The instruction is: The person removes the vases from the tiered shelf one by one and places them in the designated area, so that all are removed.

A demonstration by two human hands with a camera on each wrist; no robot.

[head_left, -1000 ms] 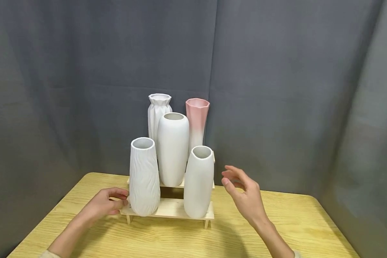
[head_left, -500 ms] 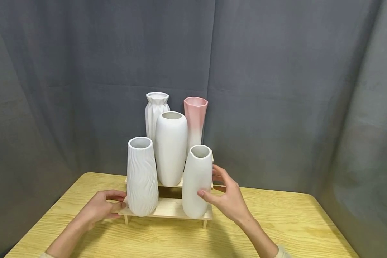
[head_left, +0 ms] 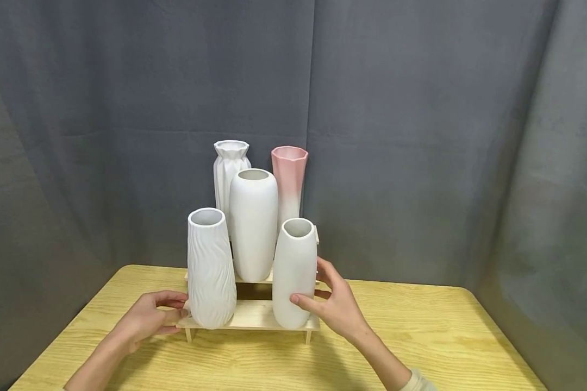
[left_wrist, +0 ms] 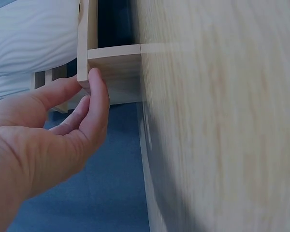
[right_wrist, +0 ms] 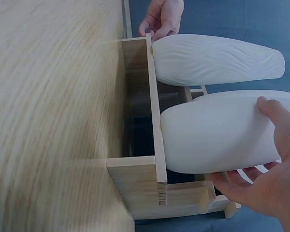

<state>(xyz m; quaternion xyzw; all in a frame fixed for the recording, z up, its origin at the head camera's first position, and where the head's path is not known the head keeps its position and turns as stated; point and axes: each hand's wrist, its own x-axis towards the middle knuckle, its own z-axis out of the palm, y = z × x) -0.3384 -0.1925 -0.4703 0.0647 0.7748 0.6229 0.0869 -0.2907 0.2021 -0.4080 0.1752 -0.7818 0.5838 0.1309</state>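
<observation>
In the head view, a light wooden tiered stand [head_left: 254,315] carries several upright vases. My right hand [head_left: 339,307] grips the smooth white vase [head_left: 295,274] at the front right, its thumb on the near side and the fingers around the right. That vase [right_wrist: 217,133] stands on the front step in the right wrist view. My left hand [head_left: 147,317] is at the front step's left end, beside a white vase with wavy ridges [head_left: 210,271]. Seen from the left wrist, the thumb and a finger pinch the corner of the stand's board [left_wrist: 84,43].
One step up stands a taller smooth white vase [head_left: 253,228]. Behind it are a pleated white vase [head_left: 229,168] and a pink-to-white faceted vase [head_left: 289,174]. The stand rests on a wood-grain table [head_left: 411,326], with grey curtains [head_left: 396,136] behind and at the sides.
My right hand has come in from the right and taken hold of the smooth front-right vase. The left hand stays at the stand's left end. The head view has turned slightly right.
</observation>
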